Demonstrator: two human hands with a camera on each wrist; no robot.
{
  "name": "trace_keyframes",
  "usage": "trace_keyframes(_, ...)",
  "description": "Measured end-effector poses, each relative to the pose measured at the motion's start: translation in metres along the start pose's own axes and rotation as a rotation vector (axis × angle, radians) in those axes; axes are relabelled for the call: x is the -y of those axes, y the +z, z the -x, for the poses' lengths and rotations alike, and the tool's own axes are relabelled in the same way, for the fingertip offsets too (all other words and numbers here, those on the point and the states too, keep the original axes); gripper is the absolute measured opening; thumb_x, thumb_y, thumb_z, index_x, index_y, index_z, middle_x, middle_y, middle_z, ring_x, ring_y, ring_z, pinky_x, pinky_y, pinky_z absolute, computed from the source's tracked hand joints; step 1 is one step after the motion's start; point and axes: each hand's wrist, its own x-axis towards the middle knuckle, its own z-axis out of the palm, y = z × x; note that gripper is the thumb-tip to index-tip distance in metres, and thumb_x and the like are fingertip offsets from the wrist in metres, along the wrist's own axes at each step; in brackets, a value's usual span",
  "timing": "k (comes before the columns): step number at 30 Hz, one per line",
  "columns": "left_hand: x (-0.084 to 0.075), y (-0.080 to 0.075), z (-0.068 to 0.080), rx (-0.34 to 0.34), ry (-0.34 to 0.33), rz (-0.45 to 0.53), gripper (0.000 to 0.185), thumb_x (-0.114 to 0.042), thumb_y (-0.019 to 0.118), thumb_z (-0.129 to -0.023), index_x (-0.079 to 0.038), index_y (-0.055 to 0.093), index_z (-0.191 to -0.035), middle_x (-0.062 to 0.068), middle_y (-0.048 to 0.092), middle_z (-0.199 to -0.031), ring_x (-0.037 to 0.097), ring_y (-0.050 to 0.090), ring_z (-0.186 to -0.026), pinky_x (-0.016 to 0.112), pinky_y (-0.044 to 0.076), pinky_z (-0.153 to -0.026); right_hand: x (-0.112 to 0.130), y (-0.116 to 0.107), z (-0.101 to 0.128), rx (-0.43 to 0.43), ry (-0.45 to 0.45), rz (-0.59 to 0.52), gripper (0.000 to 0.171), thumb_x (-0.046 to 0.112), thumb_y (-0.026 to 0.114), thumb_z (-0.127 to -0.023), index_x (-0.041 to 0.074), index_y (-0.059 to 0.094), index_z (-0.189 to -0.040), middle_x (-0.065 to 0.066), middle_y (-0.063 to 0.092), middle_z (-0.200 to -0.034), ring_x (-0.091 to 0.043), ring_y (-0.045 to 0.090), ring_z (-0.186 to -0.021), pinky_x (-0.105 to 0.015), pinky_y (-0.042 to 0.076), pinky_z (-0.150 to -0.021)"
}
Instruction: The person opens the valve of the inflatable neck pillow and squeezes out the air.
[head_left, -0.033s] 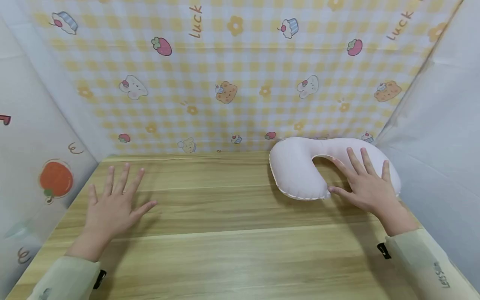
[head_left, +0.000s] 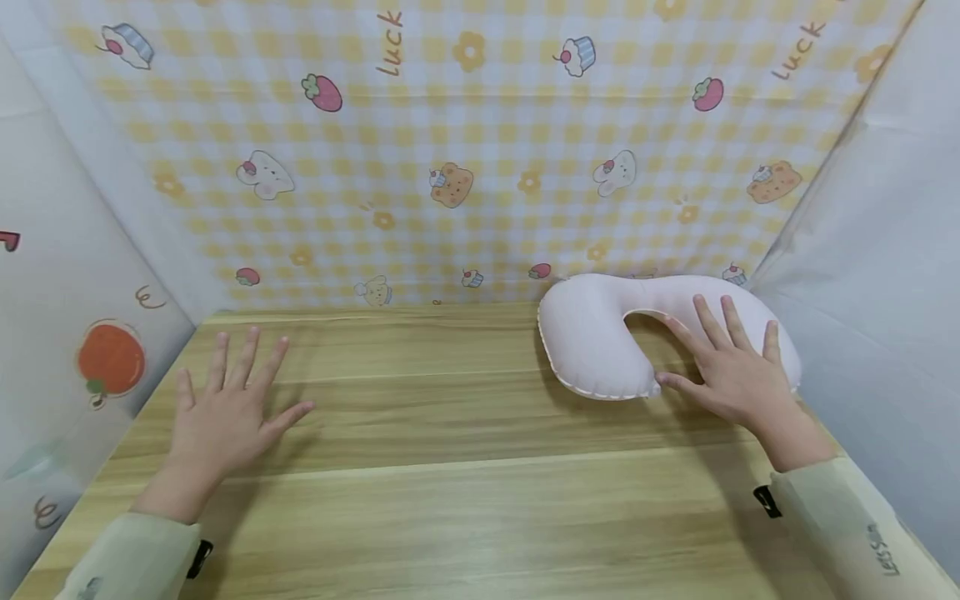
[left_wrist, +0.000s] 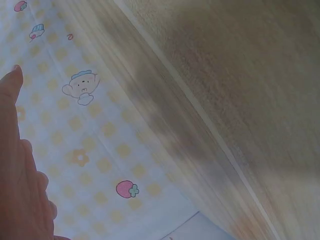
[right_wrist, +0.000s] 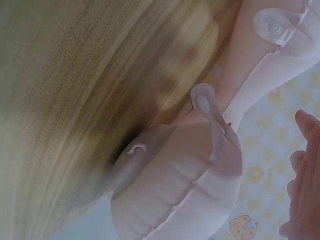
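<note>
A pale pink U-shaped neck pillow [head_left: 592,333] lies at the back right of the wooden table [head_left: 450,433], its opening facing the near side. Fingers spread, my right hand [head_left: 738,379] hovers over the pillow's right arm and hides part of it. In the right wrist view a gap shows between that hand [right_wrist: 307,185] and the pillow [right_wrist: 185,185], whose seam and small snap tab [right_wrist: 204,102] are visible. Over the table's left side my left hand [head_left: 225,417] is held with straight, spread fingers and nothing in it; the left wrist view shows it [left_wrist: 20,170] at the left edge.
A yellow checked cloth [head_left: 450,125] with printed cartoons hangs along the table's back edge. White sheets enclose both sides, the left one [head_left: 67,208] carrying printed drawings, the right one [head_left: 885,275] plain and close to my right hand.
</note>
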Motion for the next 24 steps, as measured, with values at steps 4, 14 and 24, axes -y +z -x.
trace_keyframes(4,-0.002,0.001,0.000,0.003,0.009,-0.001,0.092,-0.069,0.046,-0.093,-0.032,-0.005,-0.160,0.007,-0.013,-0.167,0.036,-0.023,-0.151,0.083,-0.001,-0.106,0.000,0.000,0.000,0.008,0.010,-0.007,0.085,0.074,0.044,-0.091,0.042,0.004,-0.159,-0.009,-0.010,-0.168,-0.036,-0.021,-0.152,-0.084,-0.008,-0.104)
trace_keyframes(14,-0.012,0.004,0.002,0.001,0.033,0.013,0.091,-0.068,0.047,-0.094,-0.032,-0.004,-0.160,0.007,-0.012,-0.167,0.037,-0.021,-0.152,0.083,-0.002,-0.106,-0.005,-0.002,0.001,0.003,0.036,-0.013,0.085,0.073,0.042,-0.092,0.037,0.005,-0.160,-0.006,-0.018,-0.167,-0.038,-0.022,-0.151,-0.083,-0.011,-0.104)
trace_keyframes(24,-0.027,0.006,-0.004,0.002,0.061,0.048,0.090,-0.064,0.051,-0.094,-0.031,0.000,-0.161,0.006,-0.010,-0.168,0.036,-0.018,-0.153,0.083,0.001,-0.107,-0.014,-0.005,0.004,0.000,0.074,-0.056,0.088,0.070,0.046,-0.093,0.033,0.005,-0.161,-0.003,-0.025,-0.164,-0.035,-0.031,-0.148,-0.086,-0.006,-0.102)
